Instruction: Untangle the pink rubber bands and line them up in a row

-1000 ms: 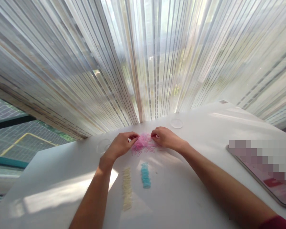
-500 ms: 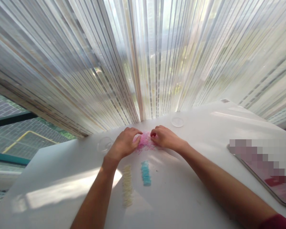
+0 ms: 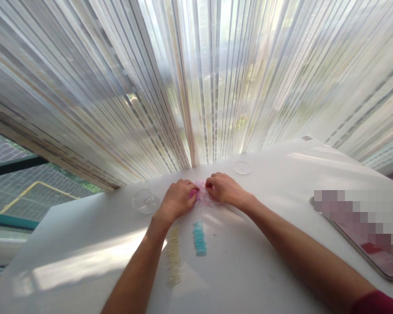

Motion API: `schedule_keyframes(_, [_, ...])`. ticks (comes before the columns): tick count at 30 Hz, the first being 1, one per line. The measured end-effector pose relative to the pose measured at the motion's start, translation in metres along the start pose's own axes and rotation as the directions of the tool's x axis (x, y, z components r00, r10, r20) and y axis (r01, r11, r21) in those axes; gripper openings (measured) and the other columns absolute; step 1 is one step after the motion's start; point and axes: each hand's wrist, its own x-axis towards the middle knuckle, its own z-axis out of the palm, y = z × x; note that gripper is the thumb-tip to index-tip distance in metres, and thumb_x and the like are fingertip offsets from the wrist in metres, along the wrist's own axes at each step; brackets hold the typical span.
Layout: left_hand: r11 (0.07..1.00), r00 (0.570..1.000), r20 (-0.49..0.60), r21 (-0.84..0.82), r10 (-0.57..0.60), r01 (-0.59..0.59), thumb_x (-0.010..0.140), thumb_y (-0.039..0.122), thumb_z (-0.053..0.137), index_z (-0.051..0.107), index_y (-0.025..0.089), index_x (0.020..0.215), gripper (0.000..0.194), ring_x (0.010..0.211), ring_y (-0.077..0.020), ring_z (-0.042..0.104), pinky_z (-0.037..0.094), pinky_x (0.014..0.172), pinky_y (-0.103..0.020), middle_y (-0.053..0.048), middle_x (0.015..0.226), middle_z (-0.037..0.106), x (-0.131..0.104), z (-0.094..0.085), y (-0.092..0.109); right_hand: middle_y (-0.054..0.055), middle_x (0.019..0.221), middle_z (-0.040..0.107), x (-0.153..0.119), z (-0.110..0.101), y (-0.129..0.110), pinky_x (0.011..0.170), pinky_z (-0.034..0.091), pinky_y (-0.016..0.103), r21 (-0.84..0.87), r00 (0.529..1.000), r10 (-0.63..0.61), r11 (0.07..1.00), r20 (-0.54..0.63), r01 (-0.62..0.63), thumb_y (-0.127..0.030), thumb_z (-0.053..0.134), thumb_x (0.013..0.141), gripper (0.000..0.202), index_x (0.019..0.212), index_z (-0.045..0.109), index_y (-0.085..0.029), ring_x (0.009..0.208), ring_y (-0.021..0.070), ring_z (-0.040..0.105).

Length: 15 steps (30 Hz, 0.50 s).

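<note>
A loose pile of thin pink pieces that look like paper clips (image 3: 203, 201) lies on the white table between my hands. My left hand (image 3: 180, 197) is closed at the pile's left side, with pink clips showing between thumb and fingers. On the right side, my right hand (image 3: 225, 187) has its fingertips curled together at the pile; what they pinch is hidden. Nearer to me, a row of blue clips (image 3: 199, 238) lies lined up closely. To its left is a longer row of pale yellow clips (image 3: 174, 257), beside my left forearm.
A clear round dish (image 3: 145, 201) stands left of my left hand. Another clear round piece (image 3: 242, 167) lies beyond my right hand. A tablet-like device (image 3: 356, 244), partly blurred out, rests at the right. Striped curtains (image 3: 196, 87) hang along the table's far edge (image 3: 163, 178).
My left hand has closed in on the pink clips and moved slightly right. My right hand stays at the pile, its fingers still curled.
</note>
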Motion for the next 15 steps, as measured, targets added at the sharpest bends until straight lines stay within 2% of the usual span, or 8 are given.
schedule_keyframes(5, [1.000,1.000,-0.026,0.030,-0.008,0.009,0.090,0.027,0.059,0.075,0.024,0.103,0.021,0.100,-0.0269,0.064,0.051,0.086,-0.039,-0.007,0.105,0.075,0.0008,0.0012,0.0030,0.010,0.094,0.073,-0.0006,-0.0016,0.0019,0.078,0.040,0.029,-0.002,1.000,-0.028,1.000,0.003,0.028,-0.019,0.055,0.092,0.020,0.095,0.075,-0.017,0.090,0.0216,0.062])
schedule_keyframes(11, [1.000,0.999,-0.039,0.018,0.003,-0.002,0.087,0.021,0.060,0.076,0.023,0.102,0.022,0.099,-0.0278,0.064,0.049,0.087,-0.041,-0.006,0.100,0.076,0.0019,0.0051,0.0029,0.010,0.095,0.072,0.0023,0.0042,0.0038,0.079,0.039,0.030,-0.063,0.999,-0.043,0.997,-0.004,0.043,-0.013,0.052,0.092,0.022,0.093,0.073,-0.016,0.090,0.0215,0.061])
schedule_keyframes(15, [1.000,0.999,-0.052,0.005,-0.005,0.005,0.086,0.019,0.060,0.076,0.022,0.098,0.020,0.099,-0.0284,0.064,0.049,0.087,-0.042,-0.006,0.098,0.076,0.0030,0.0046,0.0022,0.013,0.096,0.070,0.0035,0.0081,0.0038,0.080,0.039,0.031,-0.094,0.998,-0.054,0.994,-0.012,0.052,-0.015,0.048,0.095,0.022,0.094,0.070,-0.013,0.091,0.0225,0.060])
